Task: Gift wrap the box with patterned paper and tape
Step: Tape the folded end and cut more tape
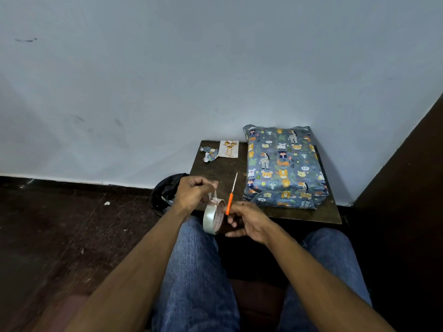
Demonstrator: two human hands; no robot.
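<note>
My left hand (pixel 194 192) pinches the tape's free end off the roll (pixel 213 219) while my right hand (pixel 249 222) grips the orange-handled cutter (pixel 230 196), so the strip could fold onto itself if slack, and the box (pixel 282 167) sits fully papered in animal print on the small table (pixel 220 173).
</note>
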